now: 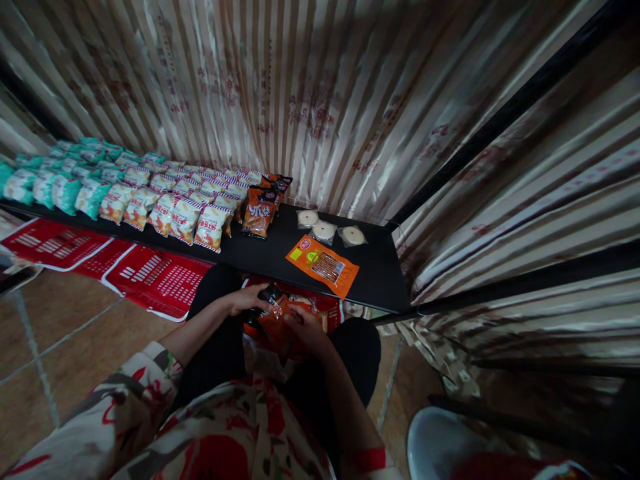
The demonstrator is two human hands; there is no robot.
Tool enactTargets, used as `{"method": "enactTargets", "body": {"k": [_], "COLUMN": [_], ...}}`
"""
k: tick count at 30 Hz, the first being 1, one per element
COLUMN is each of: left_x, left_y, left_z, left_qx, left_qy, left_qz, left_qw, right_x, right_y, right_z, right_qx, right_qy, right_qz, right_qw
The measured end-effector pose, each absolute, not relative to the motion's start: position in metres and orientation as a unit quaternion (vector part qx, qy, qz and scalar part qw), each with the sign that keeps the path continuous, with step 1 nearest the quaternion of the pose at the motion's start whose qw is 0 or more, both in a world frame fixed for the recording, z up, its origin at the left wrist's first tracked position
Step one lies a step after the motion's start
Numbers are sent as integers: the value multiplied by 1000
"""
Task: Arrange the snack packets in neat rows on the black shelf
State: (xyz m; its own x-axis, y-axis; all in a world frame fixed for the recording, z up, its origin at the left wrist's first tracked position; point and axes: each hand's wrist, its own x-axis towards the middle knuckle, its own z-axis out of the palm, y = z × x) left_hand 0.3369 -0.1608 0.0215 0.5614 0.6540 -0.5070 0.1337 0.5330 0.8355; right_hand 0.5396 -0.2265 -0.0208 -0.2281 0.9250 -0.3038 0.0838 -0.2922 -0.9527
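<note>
Between my knees, my left hand (pixel 246 300) is closed round the dark end of an orange-and-black snack packet (pixel 275 323). My right hand (pixel 307 328) grips orange wrapping beside it; whether this is the same packet or another I cannot tell. Beneath both hands lies an open bag with more packets, mostly hidden. Ahead on the black shelf (pixel 250 257) lies a flat orange snack bag (pixel 325 265), with three round pale cakes in clear wrap (pixel 324 231) behind it. Similar orange-and-black packets (pixel 260 212) stand left of these.
Rows of white-and-orange snack packets (pixel 213 227) and teal-and-white packets (pixel 65 192) fill the shelf's left side. Red printed sheets (pixel 155 280) hang below its front edge. A striped curtain (pixel 320 100) rises behind, with dark bars at right. A pale rounded container (pixel 435 440) stands at lower right.
</note>
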Motion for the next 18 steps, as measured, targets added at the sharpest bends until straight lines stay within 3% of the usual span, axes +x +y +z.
{"method": "enactTargets", "body": {"k": [7,18], "left_x": [336,348], "left_y": [-151,-146], "left_z": [23,15], "left_qx": [513,459], "left_qy": [407,449], "left_qz": [137,213], "left_qw": [743,736], "right_x": [535,530], "right_y": [-222,-219], "right_z": [-3,-24], "right_qx": [-449,-522], "right_qy": [-448,-385], "right_qz": [699,644], "right_qw": [331,406]}}
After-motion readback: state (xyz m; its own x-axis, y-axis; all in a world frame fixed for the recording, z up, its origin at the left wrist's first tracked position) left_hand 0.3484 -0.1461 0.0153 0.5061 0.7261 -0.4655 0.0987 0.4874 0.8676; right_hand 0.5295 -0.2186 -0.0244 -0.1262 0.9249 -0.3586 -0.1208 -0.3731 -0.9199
